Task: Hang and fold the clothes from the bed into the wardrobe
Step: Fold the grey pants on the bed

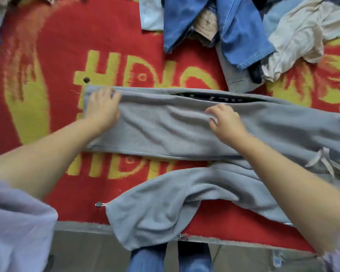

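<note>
- We see a red and yellow blanket (53, 55) covering the bed.
- Grey sweatpants (165, 132) lie across its middle, one leg stretched from nine to three o'clock, the other sagging over the edge at six.
- A heap of clothes (243, 26) sits at one o'clock.
- Our left hand (102, 107) presses flat, fingers straight, on the cuff end.
- Our right hand (226, 122) pinches a fold mid-leg, fingers curled.

Bare red and yellow woolly blanket (53, 61) lies past my left hand (102, 107); a heap of blue and white clothes (243, 30) blocks, I think, the far right.
</note>
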`<state>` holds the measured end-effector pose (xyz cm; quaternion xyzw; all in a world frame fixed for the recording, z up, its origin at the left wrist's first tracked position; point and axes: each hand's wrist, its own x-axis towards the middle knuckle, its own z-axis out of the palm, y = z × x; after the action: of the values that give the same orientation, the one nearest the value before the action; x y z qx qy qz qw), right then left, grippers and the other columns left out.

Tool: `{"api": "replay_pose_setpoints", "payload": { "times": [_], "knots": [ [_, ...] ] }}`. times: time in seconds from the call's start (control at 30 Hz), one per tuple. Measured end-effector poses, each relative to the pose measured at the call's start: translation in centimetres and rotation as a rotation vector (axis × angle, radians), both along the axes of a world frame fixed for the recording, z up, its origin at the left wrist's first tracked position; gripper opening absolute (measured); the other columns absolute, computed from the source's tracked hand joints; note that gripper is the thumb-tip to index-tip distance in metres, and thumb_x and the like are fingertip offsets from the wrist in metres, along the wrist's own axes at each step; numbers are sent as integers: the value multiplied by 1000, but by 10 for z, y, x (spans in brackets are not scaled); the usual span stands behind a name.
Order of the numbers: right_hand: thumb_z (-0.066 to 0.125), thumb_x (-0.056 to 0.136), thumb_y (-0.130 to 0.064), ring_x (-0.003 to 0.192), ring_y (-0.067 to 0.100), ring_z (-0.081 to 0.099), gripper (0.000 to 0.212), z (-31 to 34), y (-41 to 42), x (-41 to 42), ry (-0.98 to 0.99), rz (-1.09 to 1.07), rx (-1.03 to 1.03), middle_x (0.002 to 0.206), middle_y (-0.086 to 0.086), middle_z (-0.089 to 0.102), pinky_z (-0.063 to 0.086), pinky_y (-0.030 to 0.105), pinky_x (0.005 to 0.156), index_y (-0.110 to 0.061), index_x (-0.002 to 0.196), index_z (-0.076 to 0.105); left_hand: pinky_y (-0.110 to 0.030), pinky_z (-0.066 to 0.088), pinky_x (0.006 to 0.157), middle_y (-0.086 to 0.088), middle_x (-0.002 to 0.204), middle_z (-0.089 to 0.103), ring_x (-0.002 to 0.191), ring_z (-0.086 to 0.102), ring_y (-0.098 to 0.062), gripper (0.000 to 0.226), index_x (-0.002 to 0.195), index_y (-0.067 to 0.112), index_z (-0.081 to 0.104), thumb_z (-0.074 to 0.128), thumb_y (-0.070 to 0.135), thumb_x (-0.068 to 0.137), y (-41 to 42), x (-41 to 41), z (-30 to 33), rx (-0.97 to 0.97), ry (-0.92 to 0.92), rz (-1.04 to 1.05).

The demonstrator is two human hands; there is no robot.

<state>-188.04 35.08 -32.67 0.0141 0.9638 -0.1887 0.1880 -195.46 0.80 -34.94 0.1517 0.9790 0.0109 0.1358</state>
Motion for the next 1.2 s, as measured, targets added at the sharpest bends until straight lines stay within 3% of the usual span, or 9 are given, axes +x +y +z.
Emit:
{"api": "replay_pose_setpoints", "payload": {
  "times": [0.13, 0.27, 0.43, 0.5, 0.63, 0.83, 0.93, 1.07, 1.2],
  "knots": [
    [56, 91, -16, 97, 27, 63, 20, 8, -9, 68, -245, 213, -99, 104, 5, 69, 47, 34, 81, -14, 106, 69, -37, 48, 78, -11, 105, 67, 98, 62, -31, 23, 109, 15, 62, 59, 25, 88, 37, 115, -2, 273, -503, -90],
    [58, 89, -37, 115, 23, 50, 50, 2, -11, 116, -481, 367, 39, 127, 2, 51, 42, 33, 93, -22, 136, 50, -34, 48, 85, 1, 119, 61, 107, 58, -20, 48, 129, 24, 49, 63, 36, 85, 57, 200, -15, 309, -849, -55],
    [53, 84, -29, 104, 27, 51, 18, 1, -15, 129, -427, 324, 242, 109, 4, 52, 37, 32, 80, -22, 100, 53, -36, 37, 88, -5, 121, 45, 115, 42, -26, 35, 116, 20, 56, 57, 35, 86, 53, 219, -14, -115, -592, -102],
    [51, 80, -27, 85, 26, 52, 10, 13, -15, 128, -515, 305, 78, 83, -1, 52, 30, 31, 65, -23, 81, 41, -35, 40, 84, -5, 116, 48, 111, 46, -26, 24, 104, 19, 58, 57, 32, 85, 40, 212, -8, -58, -653, -49],
    [57, 80, -21, 75, 28, 53, 20, 56, 0, 131, -335, 47, -93, 73, 1, 57, 34, 33, 60, -21, 94, 43, -35, 40, 67, -10, 98, 65, 95, 61, -32, 16, 87, 21, 48, 62, 24, 81, 16, 179, 43, 167, -549, 187],
    [72, 77, -8, 52, 32, 49, 40, 102, 26, 171, 320, -134, -203, 59, -1, 52, 40, 35, 52, -26, 98, 44, -37, 47, 52, -11, 80, 70, 71, 68, -33, 23, 97, 15, 69, 55, 22, 79, -1, 159, 166, 317, 271, -24],
    [60, 77, -19, 59, 19, 55, 30, 112, 16, 200, 470, 138, -214, 67, -4, 60, 33, 23, 49, -23, 104, 48, -35, 44, 49, -8, 72, 67, 63, 64, -31, 19, 95, 12, 70, 55, 16, 85, -12, 179, 178, 301, 534, -172],
    [53, 84, -24, 88, 21, 63, 35, 75, -13, 235, -36, 479, -150, 102, -5, 66, 41, 29, 60, -32, 118, 46, -39, 35, 58, -9, 66, 56, 62, 58, -32, 26, 94, 13, 63, 42, 11, 79, -65, 221, 107, 107, 430, -194],
    [47, 92, -23, 115, 29, 52, 40, 23, -48, 251, -567, 592, -19, 125, 7, 56, 43, 36, 86, -23, 131, 50, -38, 40, 78, -8, 102, 55, 99, 52, -30, 42, 121, 23, 56, 45, 13, 82, -91, 272, 34, -367, -263, -13]
  ]
}}
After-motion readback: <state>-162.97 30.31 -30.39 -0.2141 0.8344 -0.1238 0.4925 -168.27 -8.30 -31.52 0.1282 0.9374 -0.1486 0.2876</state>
